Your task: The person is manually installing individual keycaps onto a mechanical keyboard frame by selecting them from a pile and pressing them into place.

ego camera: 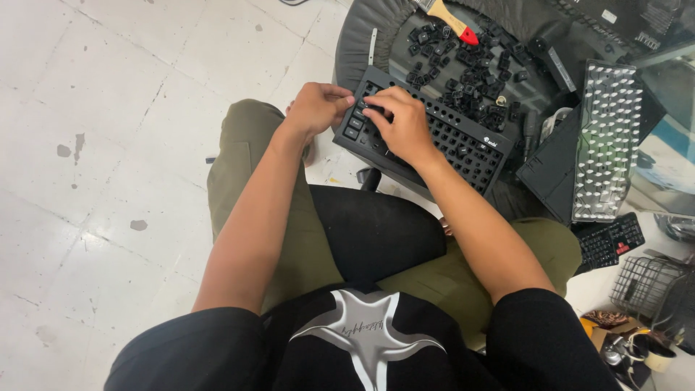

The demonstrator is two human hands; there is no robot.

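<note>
A black keyboard frame (463, 145) with most keycaps off lies tilted on the edge of a round black seat. My left hand (316, 107) grips its left end, fingers curled over the corner. My right hand (402, 123) rests on top of the keyboard's left part, fingertips pinched at a black keycap among the few that sit there. A heap of loose black keycaps (470, 69) lies just behind the keyboard.
A brush with a red band (452, 20) lies past the keycaps. To the right stand a white key plate (607, 141), a black keyboard case (552, 168) and a small keypad with a red key (609, 242). A wire basket (641, 286) sits lower right. Pale tiled floor (108, 145) spreads left.
</note>
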